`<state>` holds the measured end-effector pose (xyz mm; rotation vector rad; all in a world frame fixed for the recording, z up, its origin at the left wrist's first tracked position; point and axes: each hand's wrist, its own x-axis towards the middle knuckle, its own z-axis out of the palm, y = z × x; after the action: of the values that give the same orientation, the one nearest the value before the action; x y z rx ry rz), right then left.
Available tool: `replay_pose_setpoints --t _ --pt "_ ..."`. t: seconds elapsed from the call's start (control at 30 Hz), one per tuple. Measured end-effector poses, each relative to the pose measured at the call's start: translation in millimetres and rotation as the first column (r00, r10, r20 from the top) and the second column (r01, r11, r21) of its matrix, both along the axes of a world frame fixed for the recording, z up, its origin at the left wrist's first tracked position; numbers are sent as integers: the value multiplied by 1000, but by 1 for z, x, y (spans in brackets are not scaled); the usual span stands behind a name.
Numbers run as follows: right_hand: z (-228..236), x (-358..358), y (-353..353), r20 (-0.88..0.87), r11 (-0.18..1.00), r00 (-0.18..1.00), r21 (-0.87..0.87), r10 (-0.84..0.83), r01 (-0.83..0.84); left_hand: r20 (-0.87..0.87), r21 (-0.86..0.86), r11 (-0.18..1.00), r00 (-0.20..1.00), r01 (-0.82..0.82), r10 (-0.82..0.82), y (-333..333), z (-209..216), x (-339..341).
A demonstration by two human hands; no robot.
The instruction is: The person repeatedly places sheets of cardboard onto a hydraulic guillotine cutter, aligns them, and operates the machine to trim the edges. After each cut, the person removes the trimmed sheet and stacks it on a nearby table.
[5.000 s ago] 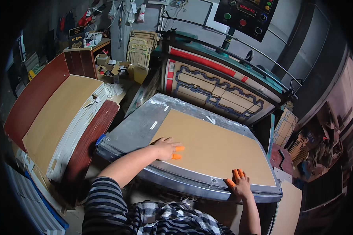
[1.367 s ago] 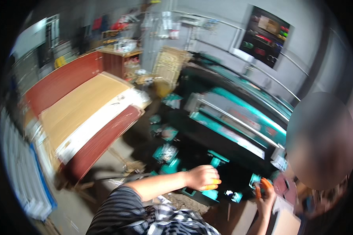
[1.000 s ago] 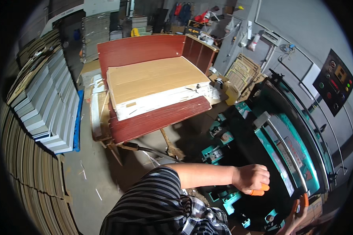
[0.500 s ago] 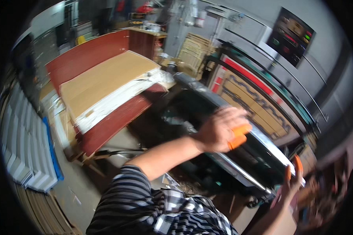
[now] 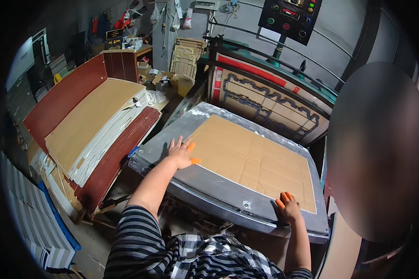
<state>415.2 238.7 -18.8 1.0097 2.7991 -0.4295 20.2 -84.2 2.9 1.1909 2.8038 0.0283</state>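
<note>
A large brown cardboard sheet [image 5: 246, 156] with faint crease lines lies flat on a grey metal platen [image 5: 149, 139] in front of me. My left hand [image 5: 179, 153] rests palm down at the sheet's left edge, fingers spread, with orange finger covers on two digits. At the near edge toward the right, my right hand [image 5: 289, 208] touches the sheet and platen with its fingers stretched out, orange covers on some of them. Neither hand grips anything. Behind the platen stands an upright die board [image 5: 270, 104] with a dark stepped outline on it.
To the left, a dark red board stand [image 5: 118, 160] bears a stack of brown-faced sheets [image 5: 95, 123]. Grey-white stacked panels [image 5: 30, 216] stand at the lower left. A control panel [image 5: 288, 18] hangs above the machine's rails. A blurred patch covers the right side.
The metal platen with the brown sheet now lies under my hands, where a dark opening showed before. Both hands have come down onto it. My view has swung to the right.
</note>
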Motion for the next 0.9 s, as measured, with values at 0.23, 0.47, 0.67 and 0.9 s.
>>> replay_pose_setpoints --t 0.23,0.47,0.67,0.9 --pt "66 91 -46 -223 975 968 211 117 -69 20 -14 968 968 250 -250 -67 75 82" --pt "45 99 -85 -324 780 893 624 312 -46 -461 473 685 818 555 -344 -119 29 47" --pt "15 33 -99 -351 726 881 687 318 11 -581 320 662 693 677 -427 -140 114 -47" --pt "53 -211 -233 -735 871 524 491 430 -25 -826 161 805 525 571 -207 -360 312 -93"
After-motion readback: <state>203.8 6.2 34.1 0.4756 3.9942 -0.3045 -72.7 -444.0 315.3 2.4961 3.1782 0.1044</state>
